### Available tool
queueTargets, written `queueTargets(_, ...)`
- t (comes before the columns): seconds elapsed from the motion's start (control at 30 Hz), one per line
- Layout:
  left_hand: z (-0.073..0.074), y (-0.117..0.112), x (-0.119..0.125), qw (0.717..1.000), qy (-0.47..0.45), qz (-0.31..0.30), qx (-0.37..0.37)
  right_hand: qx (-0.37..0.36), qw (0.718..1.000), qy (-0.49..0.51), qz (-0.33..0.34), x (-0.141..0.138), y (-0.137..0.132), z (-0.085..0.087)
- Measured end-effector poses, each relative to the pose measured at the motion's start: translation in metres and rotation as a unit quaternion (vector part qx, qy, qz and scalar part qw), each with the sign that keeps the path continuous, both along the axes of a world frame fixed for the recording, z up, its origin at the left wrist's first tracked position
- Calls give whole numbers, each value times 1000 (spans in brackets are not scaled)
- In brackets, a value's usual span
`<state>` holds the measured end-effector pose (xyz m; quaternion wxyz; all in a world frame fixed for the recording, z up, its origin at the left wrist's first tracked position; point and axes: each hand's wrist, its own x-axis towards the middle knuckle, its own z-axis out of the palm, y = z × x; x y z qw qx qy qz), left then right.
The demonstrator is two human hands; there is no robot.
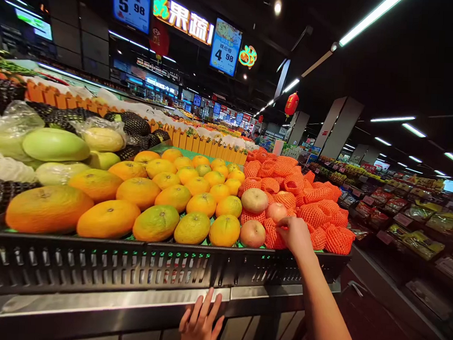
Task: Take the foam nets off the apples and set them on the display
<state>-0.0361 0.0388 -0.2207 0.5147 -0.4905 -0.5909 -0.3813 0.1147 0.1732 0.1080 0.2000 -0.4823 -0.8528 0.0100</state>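
Note:
My right hand (295, 235) reaches over the front of the fruit display, its fingers pinched on a red foam net (272, 236) among the netted fruit. Just behind those fingertips sits a bare pinkish apple (276, 212). Two more bare apples lie to the left, a paler one (254, 200) behind and a redder one (252, 234) by the front rim. Lower down, my left hand (201, 322) is open with fingers spread, its fingertips at the metal ledge (177, 298) below the crate. The fingers of my right hand partly hide the net.
Rows of oranges (173, 198) fill the black slotted crate (107, 265) left of the apples. Red-netted fruit (322, 203) is heaped at the right. Wrapped green melons (56, 145) lie far left. Packaged goods fill shelves (403, 221) across the right aisle.

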Motion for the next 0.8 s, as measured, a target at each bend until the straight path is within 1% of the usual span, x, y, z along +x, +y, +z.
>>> queueTargets(0.07, 1, 1, -3, 1000, 10, -10, 8, -18, 998, -31, 47, 0, -8, 1)
queueTargets(0.13, 0, 1, -5, 1000, 14, -17, 9, -29, 995, -60, 72, -1, -15, 0)
queueTargets(0.17, -1, 0, -6, 1000, 14, -20, 6, -30, 995, -71, 64, -1, -17, 0)
queueTargets(0.23, -1, -1, -6, 1000, 9, -23, 0, -24, 995, -90, 19, -1, -19, 2)
queueTargets(0.3, 0, -3, -5, 1000, 4, -24, -2, -26, 993, -113, -27, -2, -18, 5)
queueTargets(0.37, 1, -3, -4, 1000, 0, -24, 0, -37, 987, -144, -57, -5, -18, 10)
queueTargets(0.47, 2, -3, -3, 1000, -4, -27, 2, -48, 978, -189, -68, -16, -19, 13)
queueTargets(0.6, 2, -4, -4, 999, -13, -34, 0, -44, 970, -224, -81, -30, -22, 5)
queueTargets(0.7, 2, -5, -3, 999, -31, -44, -1, -37, 968, -224, -107, -32, -25, -2)
queueTargets(0.8, 3, -5, 2, 996, -60, -59, 0, -32, 965, -229, -124, -32, -24, -3)
